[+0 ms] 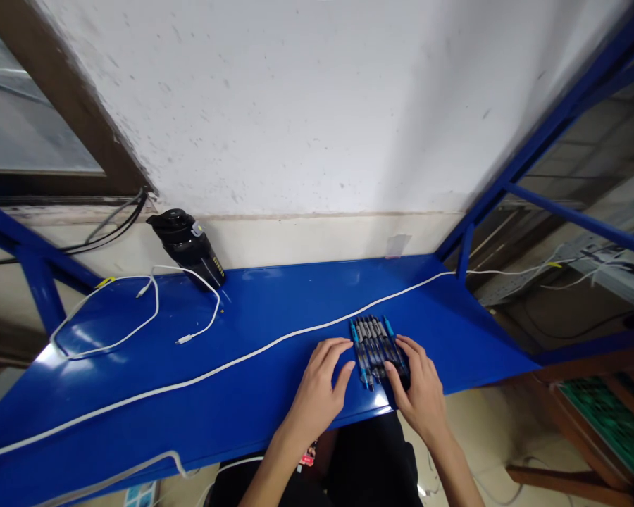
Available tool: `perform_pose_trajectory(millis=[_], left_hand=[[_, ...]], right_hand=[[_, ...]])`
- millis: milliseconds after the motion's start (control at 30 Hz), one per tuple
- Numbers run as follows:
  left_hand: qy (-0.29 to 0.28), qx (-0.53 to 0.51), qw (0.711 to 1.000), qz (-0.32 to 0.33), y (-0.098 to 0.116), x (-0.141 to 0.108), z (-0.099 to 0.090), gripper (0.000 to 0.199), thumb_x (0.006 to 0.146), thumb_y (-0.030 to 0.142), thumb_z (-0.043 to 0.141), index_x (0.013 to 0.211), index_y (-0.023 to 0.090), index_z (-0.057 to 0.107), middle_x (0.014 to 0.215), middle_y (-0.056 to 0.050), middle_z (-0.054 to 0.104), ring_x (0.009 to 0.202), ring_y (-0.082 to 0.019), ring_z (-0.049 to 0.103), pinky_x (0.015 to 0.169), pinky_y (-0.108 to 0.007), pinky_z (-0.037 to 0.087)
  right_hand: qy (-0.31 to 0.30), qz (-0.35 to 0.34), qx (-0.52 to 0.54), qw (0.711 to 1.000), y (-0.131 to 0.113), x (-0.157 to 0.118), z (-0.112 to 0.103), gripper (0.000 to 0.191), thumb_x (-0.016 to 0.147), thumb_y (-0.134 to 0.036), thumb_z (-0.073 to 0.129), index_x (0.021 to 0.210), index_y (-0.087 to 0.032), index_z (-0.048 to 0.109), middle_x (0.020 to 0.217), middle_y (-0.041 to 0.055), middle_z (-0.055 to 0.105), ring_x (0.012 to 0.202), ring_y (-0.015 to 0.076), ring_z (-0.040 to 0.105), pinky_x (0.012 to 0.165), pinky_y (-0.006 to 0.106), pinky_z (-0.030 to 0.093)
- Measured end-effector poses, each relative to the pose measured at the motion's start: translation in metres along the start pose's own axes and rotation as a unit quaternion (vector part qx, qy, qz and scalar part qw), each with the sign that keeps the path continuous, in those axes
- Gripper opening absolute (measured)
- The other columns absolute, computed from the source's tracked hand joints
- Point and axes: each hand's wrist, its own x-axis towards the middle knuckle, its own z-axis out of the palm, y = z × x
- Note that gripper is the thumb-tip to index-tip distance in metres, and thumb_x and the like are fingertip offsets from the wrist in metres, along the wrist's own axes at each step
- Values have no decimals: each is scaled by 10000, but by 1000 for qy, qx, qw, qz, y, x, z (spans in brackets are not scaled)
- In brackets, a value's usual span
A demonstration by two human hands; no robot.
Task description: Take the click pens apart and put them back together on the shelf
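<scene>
Several pens [373, 345] lie side by side in a row on the blue table [275, 380], near its front edge. Most have grey and black upper parts; the outermost ones on both sides are bright blue. At the row's left side is my left hand [325, 377], fingers stretched and thumb apart, fingertips close to the outer pen. My right hand [417, 387] rests along the right side, its fingers by the outer blue pen and its thumb over the lower ends. Neither hand grips a pen. Some lower pen ends are hidden behind the right thumb.
A black bottle [187, 246] stands at the back left against the wall. Near it a thin white charging cable [156, 303] lies in loops. One long white cord [232, 362] crosses the table diagonally behind the pens. Blue frame bars [512, 169] rise at both ends.
</scene>
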Motion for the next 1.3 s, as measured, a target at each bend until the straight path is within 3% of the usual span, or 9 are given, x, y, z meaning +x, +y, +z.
perform_pose_trajectory(millis=[300,1300], left_hand=[[4,-14,1000,4,-1,0,2,318,1130,240,549,1431,306,629,1397,-82,687,1345,-268,647,1182,-478,538],[-2,-23,1000,3,-2,-1,1,314,1127,237,559,1426,312,623,1386,-75,688,1336,-259,640,1174,-473,533]], right_hand=[[-14,-22,-4,1000,1,1,0,436,1123,-476,532,1500,-257,528,1498,132,670,1358,337,654,1080,505,527],[-36,-44,-19,998,2,4,-1,431,1133,-447,521,1525,-267,513,1576,116,645,1407,318,647,1117,501,494]])
